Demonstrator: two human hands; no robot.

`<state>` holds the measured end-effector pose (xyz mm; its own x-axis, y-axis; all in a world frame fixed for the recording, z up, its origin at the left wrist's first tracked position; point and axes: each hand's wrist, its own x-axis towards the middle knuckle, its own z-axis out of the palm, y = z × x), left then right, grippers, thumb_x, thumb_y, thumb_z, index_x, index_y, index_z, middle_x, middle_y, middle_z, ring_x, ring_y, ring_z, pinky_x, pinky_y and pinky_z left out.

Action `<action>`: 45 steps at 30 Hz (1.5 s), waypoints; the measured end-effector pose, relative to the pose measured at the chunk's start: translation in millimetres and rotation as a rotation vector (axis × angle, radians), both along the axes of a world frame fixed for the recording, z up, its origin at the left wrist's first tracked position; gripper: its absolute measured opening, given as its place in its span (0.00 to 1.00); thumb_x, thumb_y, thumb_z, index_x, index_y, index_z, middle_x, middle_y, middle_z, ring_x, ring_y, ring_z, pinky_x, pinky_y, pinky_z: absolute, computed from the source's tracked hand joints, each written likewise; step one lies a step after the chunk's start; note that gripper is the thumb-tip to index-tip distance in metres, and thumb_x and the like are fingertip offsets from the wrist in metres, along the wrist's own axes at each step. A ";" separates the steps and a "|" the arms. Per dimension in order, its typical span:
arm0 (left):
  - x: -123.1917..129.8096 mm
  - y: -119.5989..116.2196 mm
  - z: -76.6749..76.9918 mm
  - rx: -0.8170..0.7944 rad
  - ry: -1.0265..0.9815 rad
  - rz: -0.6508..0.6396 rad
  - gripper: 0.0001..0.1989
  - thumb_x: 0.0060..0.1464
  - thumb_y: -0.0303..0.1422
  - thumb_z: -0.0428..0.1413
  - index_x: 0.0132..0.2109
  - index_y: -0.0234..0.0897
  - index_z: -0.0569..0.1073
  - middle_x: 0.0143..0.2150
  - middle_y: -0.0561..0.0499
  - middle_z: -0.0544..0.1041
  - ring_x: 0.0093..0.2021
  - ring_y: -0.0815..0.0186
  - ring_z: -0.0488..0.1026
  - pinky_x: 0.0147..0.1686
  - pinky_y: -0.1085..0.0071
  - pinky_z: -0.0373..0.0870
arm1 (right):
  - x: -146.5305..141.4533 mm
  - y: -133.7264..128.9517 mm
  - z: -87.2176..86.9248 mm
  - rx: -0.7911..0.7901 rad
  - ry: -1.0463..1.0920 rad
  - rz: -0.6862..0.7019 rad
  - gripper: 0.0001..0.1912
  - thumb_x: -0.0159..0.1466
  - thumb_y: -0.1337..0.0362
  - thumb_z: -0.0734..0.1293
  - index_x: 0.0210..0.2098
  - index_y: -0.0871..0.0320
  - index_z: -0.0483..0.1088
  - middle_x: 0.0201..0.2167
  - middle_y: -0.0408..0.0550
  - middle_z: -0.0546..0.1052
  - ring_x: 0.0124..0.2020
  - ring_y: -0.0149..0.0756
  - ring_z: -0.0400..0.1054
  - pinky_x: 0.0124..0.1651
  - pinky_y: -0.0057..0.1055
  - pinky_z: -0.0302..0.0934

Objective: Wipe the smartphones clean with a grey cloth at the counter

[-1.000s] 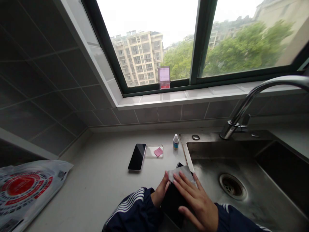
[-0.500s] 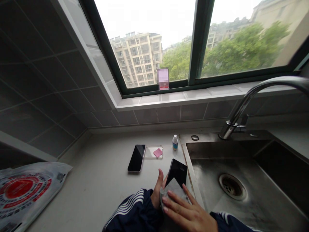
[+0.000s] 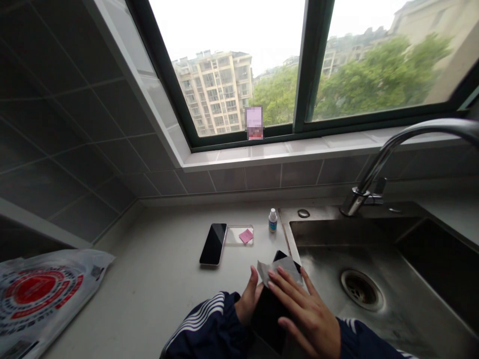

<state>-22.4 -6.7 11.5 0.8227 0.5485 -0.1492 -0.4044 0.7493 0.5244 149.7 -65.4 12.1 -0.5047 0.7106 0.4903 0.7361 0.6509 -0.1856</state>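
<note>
My left hand (image 3: 247,301) grips a black phone (image 3: 267,314) by its left side, thumb raised and the other fingers hidden beneath. Over the upper end of that phone lies a thin grey cloth (image 3: 265,270). My right hand (image 3: 307,314) presses the cloth against the dark screen with its fingers stretched out. A second phone (image 3: 213,244) rests face up on the counter, overlapping the edge of a clear phone case (image 3: 234,235). On the case is a small pink square (image 3: 246,236). Behind my hands stands a small white-capped bottle (image 3: 273,221).
To the right is a steel sink (image 3: 293,239) with a curved chrome tap (image 3: 368,172). A printed plastic bag (image 3: 45,294) lies on the white counter (image 3: 149,279) at the left. The window (image 3: 310,65) and its tiled sill run along the back.
My right hand has slid the cloth up the phone toward its far end, so more of the lower screen shows. The phone has shifted slightly right in my left hand.
</note>
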 end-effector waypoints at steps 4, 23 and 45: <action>-5.5 -0.4 -1.8 0.120 0.007 -0.031 0.44 0.51 0.63 0.45 0.63 0.36 0.63 0.61 0.38 0.66 0.66 0.50 0.57 0.64 0.55 0.46 | 7.1 6.2 -1.9 0.000 0.020 -0.067 0.29 0.70 0.61 0.57 0.68 0.61 0.51 0.68 0.53 0.55 0.70 0.49 0.46 0.70 0.52 0.23; -3.6 1.6 -12.0 0.170 -0.004 -0.048 0.44 0.52 0.63 0.42 0.67 0.39 0.58 0.63 0.36 0.65 0.55 0.48 0.71 0.50 0.52 0.66 | 12.1 9.3 -12.4 -0.093 0.110 -0.082 0.29 0.70 0.60 0.56 0.69 0.56 0.49 0.68 0.51 0.55 0.70 0.48 0.44 0.70 0.53 0.31; 3.1 8.5 -6.6 -0.126 0.066 0.129 0.38 0.59 0.57 0.40 0.59 0.28 0.67 0.35 0.41 0.80 0.26 0.65 0.75 0.32 0.70 0.68 | -5.3 -12.2 14.9 -0.096 0.077 0.322 0.15 0.68 0.64 0.60 0.53 0.56 0.70 0.54 0.47 0.76 0.64 0.39 0.60 0.70 0.52 0.19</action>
<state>-19.2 1.8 4.9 0.7331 0.6222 -0.2747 -0.4690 0.7550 0.4583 144.4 -77.6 27.1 -0.6744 0.5656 0.4746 0.4774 0.8244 -0.3042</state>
